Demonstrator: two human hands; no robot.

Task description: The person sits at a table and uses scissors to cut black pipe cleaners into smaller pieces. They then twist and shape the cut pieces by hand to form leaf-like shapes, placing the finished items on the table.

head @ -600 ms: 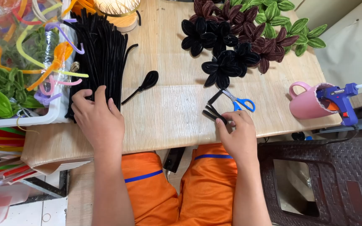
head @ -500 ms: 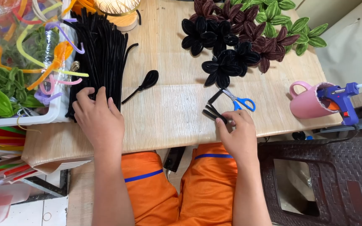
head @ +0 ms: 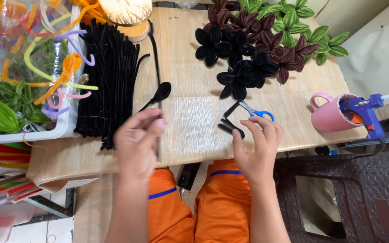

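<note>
Left hand [head: 139, 143] pinches a black stem [head: 159, 135]; right hand [head: 256, 148], loosely spread, could knock the folded pieces [head: 230, 126] off the desk [head: 190, 117].

On the pale wooden table [head: 194, 135], the bundle of black fuzzy craft stems [head: 109, 85] lies left, beside the white plastic bin [head: 64, 128]. Blue-handled scissors [head: 255, 112] lie centre-right, black stem-made flowers [head: 235, 58] behind them, the pink ceramic mug [head: 327, 114] farther right.
</note>
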